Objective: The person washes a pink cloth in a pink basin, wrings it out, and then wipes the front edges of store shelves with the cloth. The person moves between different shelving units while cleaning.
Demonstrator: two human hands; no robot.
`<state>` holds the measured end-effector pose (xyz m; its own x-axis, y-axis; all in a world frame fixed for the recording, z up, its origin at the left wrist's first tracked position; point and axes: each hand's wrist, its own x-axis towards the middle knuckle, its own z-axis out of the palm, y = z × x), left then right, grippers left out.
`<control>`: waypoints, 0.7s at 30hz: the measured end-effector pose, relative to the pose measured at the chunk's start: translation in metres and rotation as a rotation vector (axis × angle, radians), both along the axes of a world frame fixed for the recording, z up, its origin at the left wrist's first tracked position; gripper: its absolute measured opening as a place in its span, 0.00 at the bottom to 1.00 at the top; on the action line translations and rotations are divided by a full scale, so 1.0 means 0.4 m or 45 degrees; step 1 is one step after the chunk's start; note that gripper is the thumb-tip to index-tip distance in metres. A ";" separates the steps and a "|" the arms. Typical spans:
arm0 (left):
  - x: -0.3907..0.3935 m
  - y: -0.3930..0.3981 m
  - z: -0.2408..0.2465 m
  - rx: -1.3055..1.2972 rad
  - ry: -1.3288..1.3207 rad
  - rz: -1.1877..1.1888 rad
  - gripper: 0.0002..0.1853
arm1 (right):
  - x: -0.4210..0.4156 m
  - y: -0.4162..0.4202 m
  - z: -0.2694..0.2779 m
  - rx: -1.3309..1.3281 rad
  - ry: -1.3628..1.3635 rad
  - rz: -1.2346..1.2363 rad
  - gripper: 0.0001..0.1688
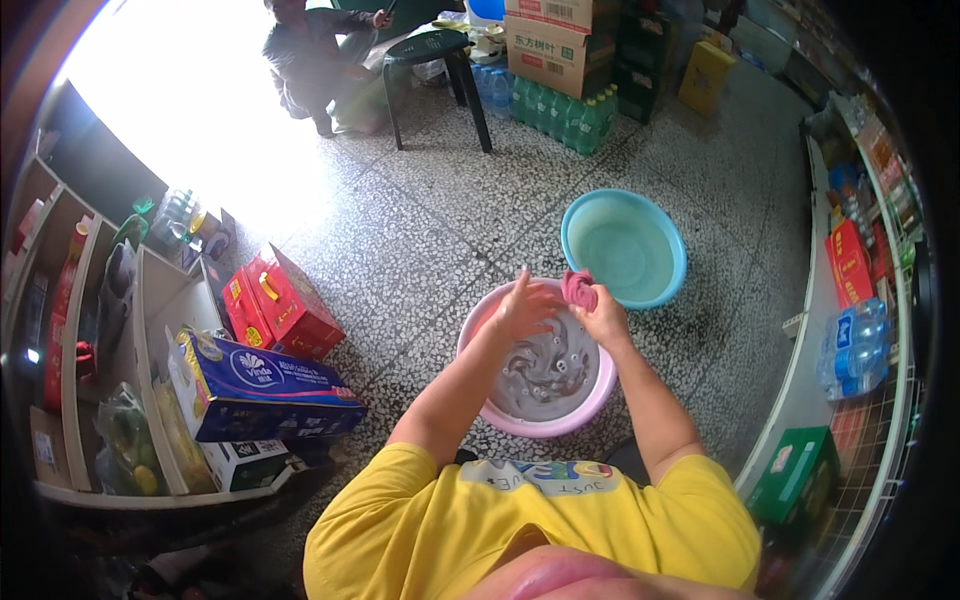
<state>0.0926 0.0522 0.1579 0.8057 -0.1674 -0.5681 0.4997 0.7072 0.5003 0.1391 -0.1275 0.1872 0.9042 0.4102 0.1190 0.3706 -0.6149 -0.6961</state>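
In my right hand [604, 319] is a bunched pink cloth [578, 291], held above the far right rim of a pink plastic basin [541, 429]. My left hand [525, 309] hovers over the basin's far left part, empty, its fingers spread and thumb raised. Grey, cloudy water [551, 371] with bubbles and swirls fills the basin below both hands. Just beyond the cloth, a turquoise plastic basin [679, 255] holds clear-looking water. Both basins rest on the speckled terrazzo floor [420, 262].
At left stand red gift boxes [281, 304], a blue Vinda tissue pack [270, 386] and shelves [146, 345]. Ahead are a dark stool [427, 49], bottled drinks [562, 112], cartons [551, 52] and a crouching person [307, 60]. Shelving with water bottles [859, 349] lines the right.
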 end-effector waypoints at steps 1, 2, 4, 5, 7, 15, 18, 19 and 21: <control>0.000 -0.010 -0.002 -0.015 -0.071 -0.045 0.34 | -0.016 0.011 0.032 0.021 -0.139 0.032 0.26; 0.001 -0.016 -0.003 -0.027 -0.144 -0.092 0.35 | -0.024 0.020 0.032 0.029 -0.170 0.078 0.27; -0.001 -0.030 0.003 -0.257 -0.091 -0.050 0.27 | -0.058 0.041 0.088 -0.014 0.023 0.252 0.28; -0.013 -0.028 0.009 -0.120 -0.212 0.081 0.24 | -0.079 0.056 0.077 0.056 -0.106 0.341 0.28; -0.042 -0.038 0.054 0.141 -0.471 0.296 0.17 | -0.088 0.061 0.038 0.341 -0.049 0.431 0.26; -0.185 -0.082 0.153 0.356 -0.617 0.838 0.13 | -0.082 0.072 0.080 0.906 0.967 0.776 0.19; -0.221 -0.114 0.149 0.667 -0.567 0.665 0.11 | -0.094 0.054 0.065 0.787 1.096 0.863 0.24; -0.236 -0.108 0.149 0.627 -0.593 0.588 0.13 | -0.102 0.048 0.064 1.055 1.214 0.702 0.23; -0.248 -0.119 0.203 0.419 -0.661 0.743 0.16 | -0.121 0.050 0.098 1.593 1.383 0.349 0.23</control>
<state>-0.0065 0.0046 0.2390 0.8836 0.4657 -0.0492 -0.2503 0.5586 0.7908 0.0909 -0.1074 0.2265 0.7034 0.7010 -0.1173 -0.5824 0.4739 -0.6605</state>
